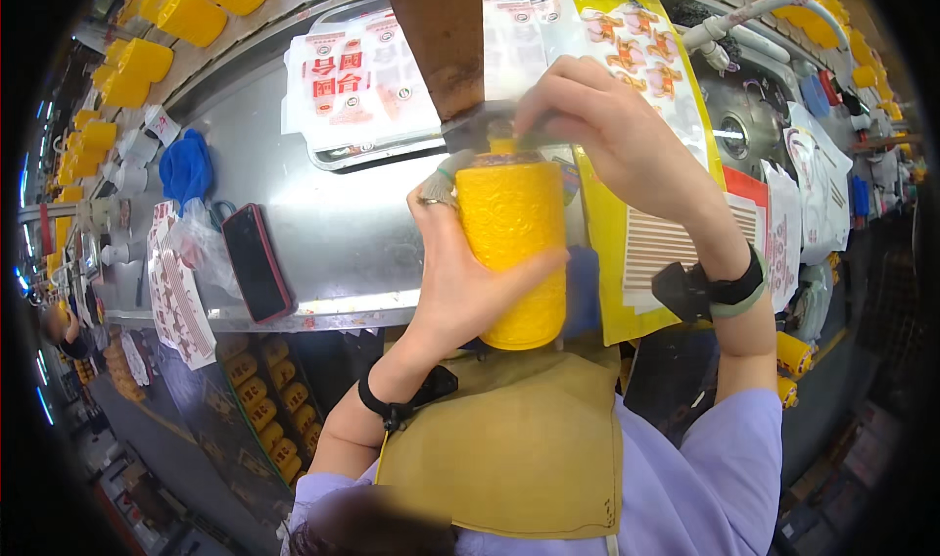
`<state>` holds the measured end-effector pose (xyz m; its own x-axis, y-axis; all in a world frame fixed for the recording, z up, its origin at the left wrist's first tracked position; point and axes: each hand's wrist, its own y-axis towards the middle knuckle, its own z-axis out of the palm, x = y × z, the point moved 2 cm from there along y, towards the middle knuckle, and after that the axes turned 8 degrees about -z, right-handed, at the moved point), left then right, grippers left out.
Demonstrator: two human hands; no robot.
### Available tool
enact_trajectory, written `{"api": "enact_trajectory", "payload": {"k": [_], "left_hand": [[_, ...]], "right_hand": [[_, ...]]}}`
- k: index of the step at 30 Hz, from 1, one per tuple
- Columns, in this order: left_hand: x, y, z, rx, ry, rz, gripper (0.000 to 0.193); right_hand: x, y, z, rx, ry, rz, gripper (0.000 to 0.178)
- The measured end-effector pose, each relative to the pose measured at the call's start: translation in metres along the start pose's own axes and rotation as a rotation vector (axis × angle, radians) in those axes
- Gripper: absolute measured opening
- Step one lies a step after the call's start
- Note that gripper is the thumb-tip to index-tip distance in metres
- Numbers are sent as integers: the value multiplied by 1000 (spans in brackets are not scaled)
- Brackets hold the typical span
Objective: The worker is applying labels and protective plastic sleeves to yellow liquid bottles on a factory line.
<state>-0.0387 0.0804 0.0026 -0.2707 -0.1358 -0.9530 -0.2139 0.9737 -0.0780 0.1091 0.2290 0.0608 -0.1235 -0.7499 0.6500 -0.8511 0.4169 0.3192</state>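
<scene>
A yellow bottle [511,253] with a raised pattern and a narrow neck is held in front of my apron. My left hand [460,282] wraps round its body, thumb across the front. Something pale grey-green sits on a finger of that hand. My right hand [597,115] is bent over the neck at the top, its fingers drawn together. What those fingers pinch is hidden and blurred. Behind the neck, a rusty metal post [436,37] comes down close to the bottle's top.
Printed sticker sheets [362,76] lie in a metal tray [377,155] on the steel table. A phone [258,262] and blue cloth [186,167] are at left. Striped sheets lie on a yellow sheet [609,306] at right. Yellow bottles [191,16] line the far left; a white pipe [774,6] curves at right.
</scene>
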Motion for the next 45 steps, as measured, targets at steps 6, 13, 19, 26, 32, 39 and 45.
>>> {"api": "enact_trajectory", "payload": {"k": [6,13,19,26,32,39,45], "left_hand": [[-3,-7,-3,132,-712,-301,95],[5,-3,2,52,-131,-60,93],[2,-10,-4,99,-409,-105,78],[-17,0,-12,198,-332,-23,60],[-29,3,-4,-171,561,252,58],[-10,-3,-1,-209,165,34,63],[12,5,-3,33,-399,-366,54]], "right_hand": [[-1,-3,2,-46,123,-5,21],[-2,-6,1,-73,36,3,22],[-2,-14,9,-206,-88,-8,22],[16,-63,27,-400,-6,221,38],[23,-111,36,-306,-80,385,37],[23,-167,20,-325,-151,492,33],[26,-188,31,-350,-86,545,37]]}}
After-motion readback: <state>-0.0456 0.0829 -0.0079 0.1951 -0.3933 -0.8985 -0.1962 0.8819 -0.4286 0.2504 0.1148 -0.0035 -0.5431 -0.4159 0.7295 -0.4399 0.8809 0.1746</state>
